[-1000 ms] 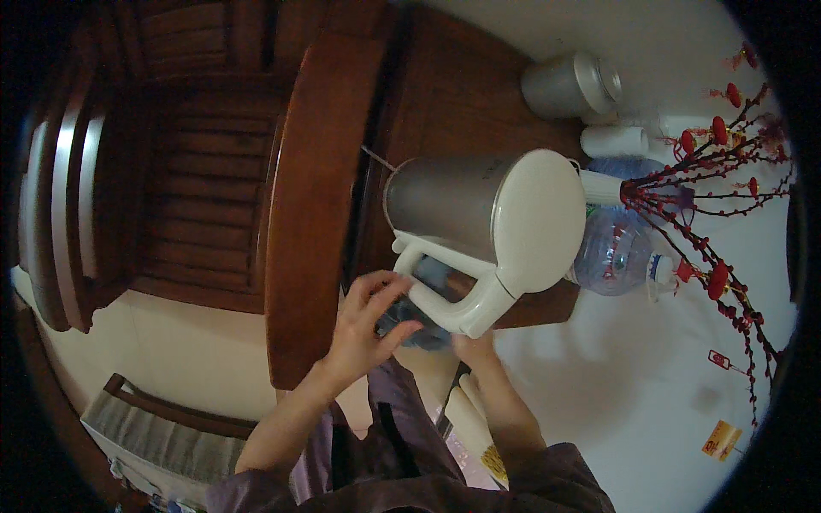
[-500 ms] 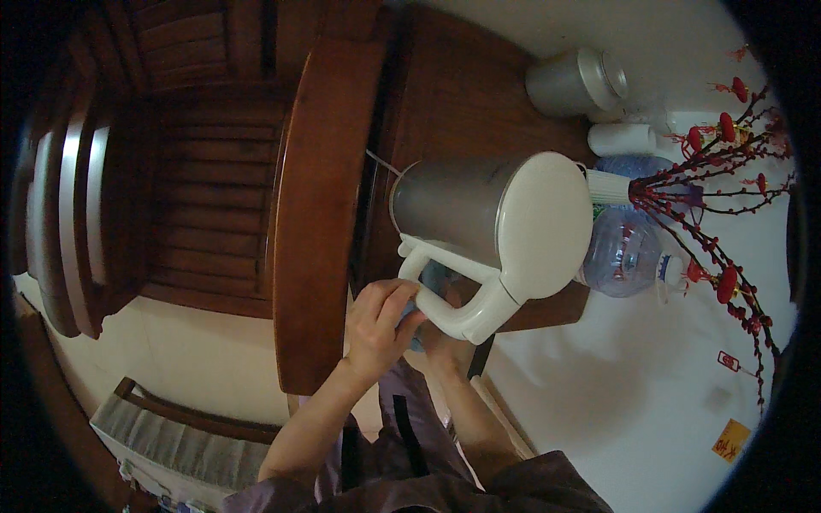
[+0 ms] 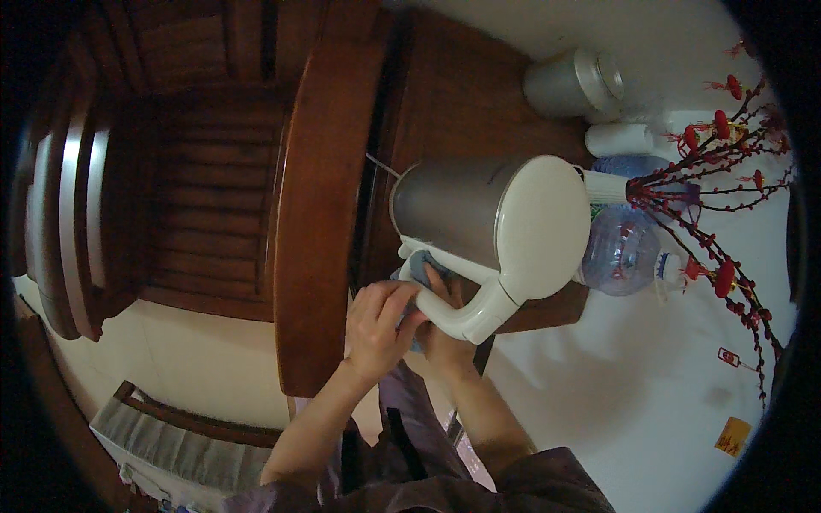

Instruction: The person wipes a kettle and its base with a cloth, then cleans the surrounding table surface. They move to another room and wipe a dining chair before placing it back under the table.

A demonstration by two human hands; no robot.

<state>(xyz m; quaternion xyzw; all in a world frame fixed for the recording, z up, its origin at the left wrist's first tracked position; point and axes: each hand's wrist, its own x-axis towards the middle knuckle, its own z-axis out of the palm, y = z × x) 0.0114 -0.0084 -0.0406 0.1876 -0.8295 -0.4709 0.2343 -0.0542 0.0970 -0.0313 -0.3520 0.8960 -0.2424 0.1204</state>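
A large kettle [image 3: 449, 201] with a grey metal body, white lid and white loop handle [image 3: 475, 318] stands in front of me; in this picture its lid points right. My left hand [image 3: 376, 321] is closed around the lower part of the handle, thumb and fingers bent over it. Behind the handle, my right hand [image 3: 445, 338] holds a blue-grey cloth [image 3: 419, 267], its fingers pushing the cloth through the handle's loop near the kettle's body. The handle and my left hand partly hide the right hand.
The kettle is on a brown wooden table [image 3: 462, 85]. Close behind it are a silver canister [image 3: 564, 85], a white paper roll [image 3: 617, 139], a clear blue water bottle [image 3: 623, 252] and a white vase [image 3: 605, 187] with red-berry branches. A wooden chair [image 3: 205, 197] is at left.
My right hand has moved up behind the handle, bringing the cloth and fingertips into view inside the loop. My left hand stays on the handle; the kettle has hardly moved.
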